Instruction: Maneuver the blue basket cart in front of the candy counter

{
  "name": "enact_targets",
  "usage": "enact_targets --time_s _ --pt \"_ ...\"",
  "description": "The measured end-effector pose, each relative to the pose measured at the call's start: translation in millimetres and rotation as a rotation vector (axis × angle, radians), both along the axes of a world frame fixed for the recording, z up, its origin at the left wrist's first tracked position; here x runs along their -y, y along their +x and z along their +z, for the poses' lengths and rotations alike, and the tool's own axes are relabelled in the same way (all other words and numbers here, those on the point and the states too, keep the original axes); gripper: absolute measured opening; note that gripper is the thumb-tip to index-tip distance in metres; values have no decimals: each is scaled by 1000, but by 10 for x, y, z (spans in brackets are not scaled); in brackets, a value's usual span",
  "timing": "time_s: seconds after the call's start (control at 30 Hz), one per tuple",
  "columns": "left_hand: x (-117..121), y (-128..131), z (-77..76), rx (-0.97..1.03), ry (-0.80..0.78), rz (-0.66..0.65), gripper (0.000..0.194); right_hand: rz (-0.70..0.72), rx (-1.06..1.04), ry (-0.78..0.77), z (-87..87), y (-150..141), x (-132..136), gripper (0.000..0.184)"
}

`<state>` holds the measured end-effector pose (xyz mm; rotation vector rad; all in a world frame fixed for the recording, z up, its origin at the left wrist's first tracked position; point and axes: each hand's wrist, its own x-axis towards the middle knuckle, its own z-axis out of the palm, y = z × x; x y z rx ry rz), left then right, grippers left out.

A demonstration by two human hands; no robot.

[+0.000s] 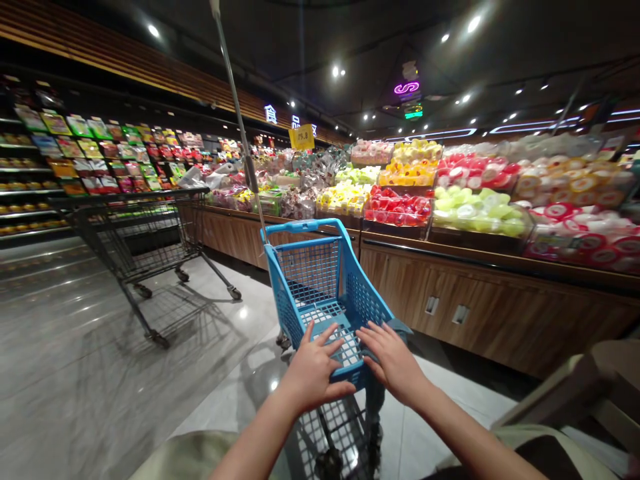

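Observation:
A small blue plastic shopping cart [320,273] stands right in front of me on the shiny floor, its basket empty. A thin metal pole [239,113] rises from its front left corner. My left hand [313,370] rests on the near rim of the basket, fingers spread over the mesh and thumb hooked under the edge. My right hand [393,360] lies beside it on the same rim, fingers stretched forward. Neither hand holds anything else.
A long wooden display counter [480,307] with bins of packaged sweets runs along the right. An empty grey metal cart [143,233] stands to the left on the tiled floor. Shelves of packaged goods [90,157] line the far left wall. A yellow price sign [301,137] hangs above the bins.

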<state>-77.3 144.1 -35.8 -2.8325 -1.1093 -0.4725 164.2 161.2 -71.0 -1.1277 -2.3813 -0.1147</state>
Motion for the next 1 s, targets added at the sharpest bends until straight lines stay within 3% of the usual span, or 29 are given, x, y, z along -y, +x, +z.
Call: enact_targets --time_s 0.17,0.27,0.47,0.77,0.87,1.0 --pt "-59 -6 -77 28 6 -32 55 -149 -27 15 4 430 -236 40" --pt "-31 49 -52 18 12 -29 57 -189 -102 -10 -60 543 -313 41" --pt "81 165 70 3 -15 30 68 -249 -225 75 -194 365 -164 40" --pt "87 184 86 22 -70 97 70 -185 -49 132 -156 -96 217 37" --pt "101 170 86 24 -71 115 70 -120 -9 137 -124 -33 193 39" --pt "101 166 72 14 -75 123 73 -133 -3 157 -116 314 0 31"
